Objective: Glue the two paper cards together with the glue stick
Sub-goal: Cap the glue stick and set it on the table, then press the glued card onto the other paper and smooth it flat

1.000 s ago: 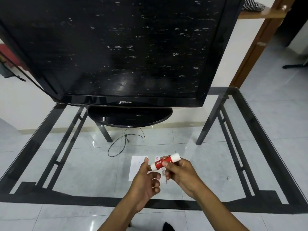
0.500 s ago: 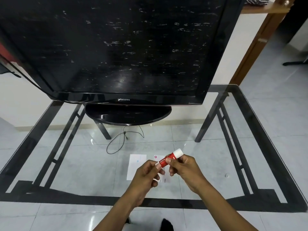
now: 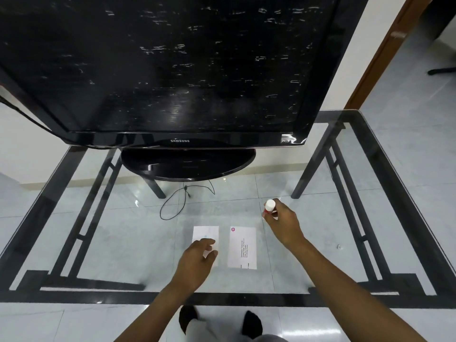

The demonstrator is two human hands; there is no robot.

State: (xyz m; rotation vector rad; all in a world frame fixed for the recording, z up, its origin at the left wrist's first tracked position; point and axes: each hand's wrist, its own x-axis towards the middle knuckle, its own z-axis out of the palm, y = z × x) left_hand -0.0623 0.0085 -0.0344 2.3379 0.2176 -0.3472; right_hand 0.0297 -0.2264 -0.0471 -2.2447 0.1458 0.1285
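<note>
Two white paper cards lie side by side on the glass table [image 3: 370, 193]. The left card [image 3: 206, 234] is plain, and my left hand [image 3: 197, 260] rests over its near part with fingers spread. The right card [image 3: 243, 246] carries a red mark and small print and lies uncovered. My right hand [image 3: 281, 223] is shut on the red and white glue stick [image 3: 269, 206], held upright at the table surface to the right of and beyond the right card. Whether its cap is on cannot be told.
A large black television [image 3: 172, 70] on an oval stand [image 3: 187, 166] fills the far half of the table. A thin black cable [image 3: 177, 203] loops in front of the stand. The table's black frame [image 3: 222, 296] runs along the near edge. A small white speck [image 3: 339, 246] lies at right.
Both hands held the glue stick together above the cards. Now they have parted: my right hand carried the stick right and away, my left hand dropped onto the left card.
</note>
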